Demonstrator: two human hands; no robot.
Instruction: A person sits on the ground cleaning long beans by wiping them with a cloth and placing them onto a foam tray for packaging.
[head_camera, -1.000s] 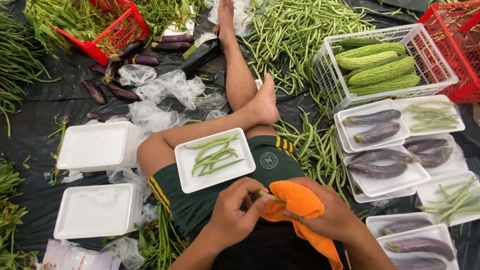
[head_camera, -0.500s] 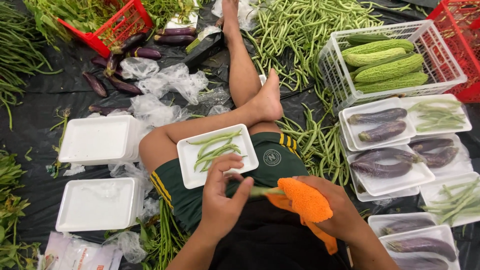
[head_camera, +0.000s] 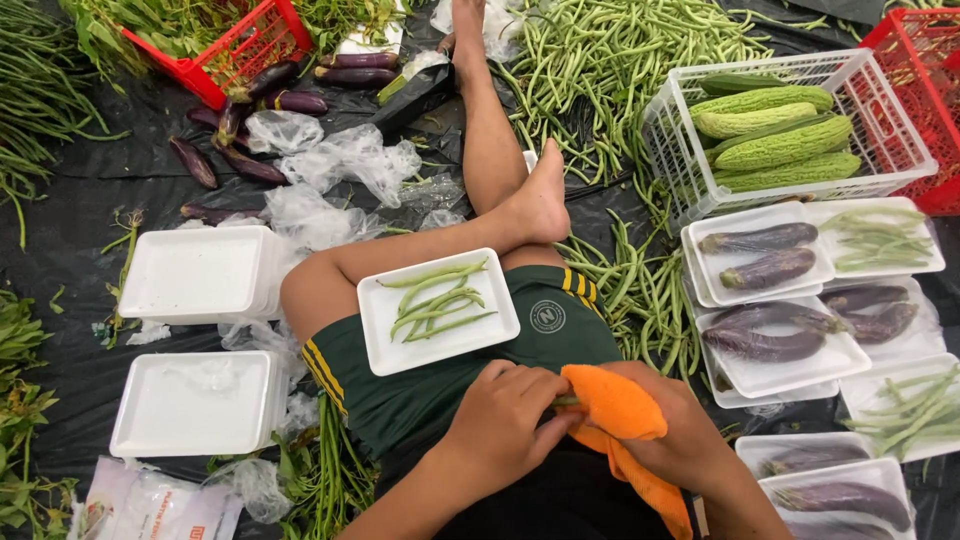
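Observation:
I sit cross-legged on a black ground sheet with a white foam tray (head_camera: 385, 305) resting on my thigh. Several green beans (head_camera: 437, 300) lie in it. My right hand (head_camera: 685, 445) grips an orange cloth (head_camera: 615, 405) wrapped over its fingers. My left hand (head_camera: 505, 420) is closed against the cloth, pinching the end of a green bean (head_camera: 567, 402) that pokes out of it. Both hands sit just below the tray, over my lap.
Empty foam tray stacks (head_camera: 190, 270) (head_camera: 195, 400) stand at my left. A white basket of bitter gourds (head_camera: 790, 130) and wrapped trays of eggplants (head_camera: 770, 255) fill the right. A loose bean pile (head_camera: 620, 60), red crates (head_camera: 225, 50), loose eggplants (head_camera: 250, 150) and plastic bags (head_camera: 345, 160) lie ahead.
My left hand moved up toward the tray on my thigh, then came back down to the orange cloth. The right hand with the cloth stayed nearly still.

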